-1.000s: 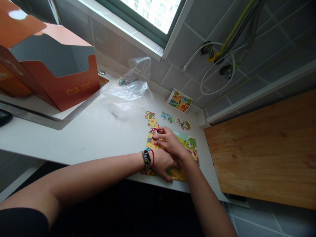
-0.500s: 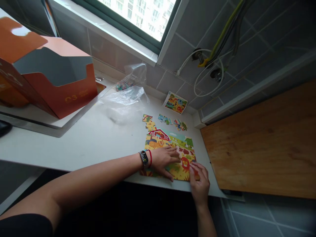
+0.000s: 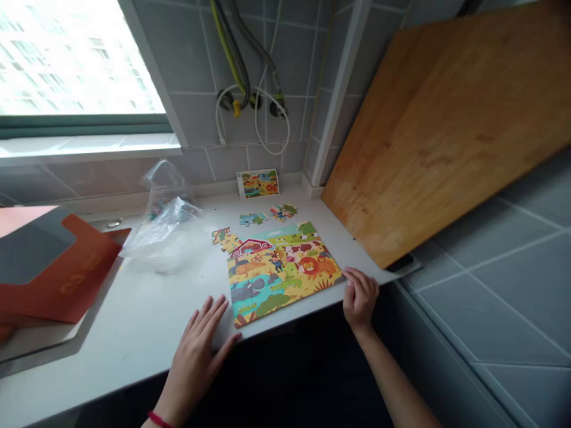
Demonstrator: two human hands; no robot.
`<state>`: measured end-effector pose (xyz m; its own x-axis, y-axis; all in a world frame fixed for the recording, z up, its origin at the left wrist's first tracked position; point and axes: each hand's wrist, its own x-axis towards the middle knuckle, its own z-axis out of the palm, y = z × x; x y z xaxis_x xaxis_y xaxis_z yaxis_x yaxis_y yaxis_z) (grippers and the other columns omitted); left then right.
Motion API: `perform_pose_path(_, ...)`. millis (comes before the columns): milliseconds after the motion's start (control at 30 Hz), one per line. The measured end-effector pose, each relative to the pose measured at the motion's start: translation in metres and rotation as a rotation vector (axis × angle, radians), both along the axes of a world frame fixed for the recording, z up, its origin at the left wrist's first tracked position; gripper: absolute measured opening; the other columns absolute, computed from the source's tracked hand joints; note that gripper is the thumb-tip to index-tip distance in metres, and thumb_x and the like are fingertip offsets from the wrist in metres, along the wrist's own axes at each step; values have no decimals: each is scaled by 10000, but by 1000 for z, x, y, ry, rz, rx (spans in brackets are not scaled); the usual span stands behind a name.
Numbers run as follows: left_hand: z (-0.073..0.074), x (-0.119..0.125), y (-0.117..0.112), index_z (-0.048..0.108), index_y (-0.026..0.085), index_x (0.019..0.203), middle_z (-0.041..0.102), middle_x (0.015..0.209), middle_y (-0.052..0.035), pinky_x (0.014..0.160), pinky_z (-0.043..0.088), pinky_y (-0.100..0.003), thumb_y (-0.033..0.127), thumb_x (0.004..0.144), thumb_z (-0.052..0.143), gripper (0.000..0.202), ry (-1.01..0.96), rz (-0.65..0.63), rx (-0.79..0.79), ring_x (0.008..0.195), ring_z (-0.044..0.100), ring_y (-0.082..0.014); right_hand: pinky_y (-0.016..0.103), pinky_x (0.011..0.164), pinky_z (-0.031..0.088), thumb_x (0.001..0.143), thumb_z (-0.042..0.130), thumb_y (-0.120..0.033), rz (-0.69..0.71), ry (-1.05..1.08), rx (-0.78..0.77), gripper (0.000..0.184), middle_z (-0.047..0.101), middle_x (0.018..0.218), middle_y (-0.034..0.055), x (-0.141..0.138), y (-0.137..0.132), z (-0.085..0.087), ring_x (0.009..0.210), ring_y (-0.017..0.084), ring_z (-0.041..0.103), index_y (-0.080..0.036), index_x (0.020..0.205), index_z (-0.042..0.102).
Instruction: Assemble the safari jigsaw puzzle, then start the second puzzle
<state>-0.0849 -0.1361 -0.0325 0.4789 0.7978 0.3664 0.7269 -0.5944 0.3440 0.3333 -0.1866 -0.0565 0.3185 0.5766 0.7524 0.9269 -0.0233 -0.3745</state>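
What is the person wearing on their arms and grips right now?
A thin red cord bracelet circles the wrist behind the bare left grip. The bare right grip and right forearm show no band, sleeve or glove.

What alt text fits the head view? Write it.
A colourful cardboard jigsaw puzzle of a barn and animals lies on a white countertop, the left hand and right hand at its near edge, loose pieces beyond.
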Motion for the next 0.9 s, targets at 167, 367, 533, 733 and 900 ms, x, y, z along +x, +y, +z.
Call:
perform_pose_path(167, 0, 7, 1, 517, 302, 1483, 680, 1419, -96, 1123, 481, -641, 470, 1021, 572, 495, -11, -17, 21, 1410, 552, -380, 471, 1049, 394, 1003, 476, -177, 11, 18, 3, 273, 779, 1153, 91, -4, 1, 2, 1088, 270, 705, -225, 1119, 718)
perform_pose_path(367, 11, 17, 5, 699, 285, 1231, 739, 1304, -84, 1040, 588, -526, 486, 966, 653, 335, -128, 28, 12, 1307, 643, -341, 493, 1157, 326, 992, 516, -164, 47, 72, 25, 267, 769, 1188, 82, -1, -5, -1, 1136, 270, 694, -233, 1159, 712)
perform_pose_path(533, 16, 18, 4, 742, 267, 1181, 736, 1300, -101, 1033, 600, -506, 536, 934, 673, 372, -153, 74, -28, 1245, 686, -339, 476, 1152, 341, 991, 525, -165, 45, 116, 30, 269, 776, 1166, 72, -2, -6, 3, 1131, 260, 697, -244, 1141, 734)
perform_pose_path(733, 16, 23, 2, 753, 259, 1128, 738, 1284, -112, 1041, 591, -505, 504, 936, 676, 321, -162, 106, -30, 1235, 690, -335, 466, 1119, 353, 981, 554, -162, 68, 119, 47, 242, 790, 1133, 68, 0, -7, 4, 1107, 257, 703, -233, 1112, 745)
perform_pose_path(900, 16, 26, -1, 751, 242, 1117, 728, 1275, -131, 1033, 589, -508, 502, 945, 668, 322, -169, 125, -19, 1218, 696, -332, 470, 1120, 343, 992, 549, -165, 64, 113, 55, 227, 789, 1136, 66, 0, -6, 3, 1106, 260, 703, -233, 1099, 738)
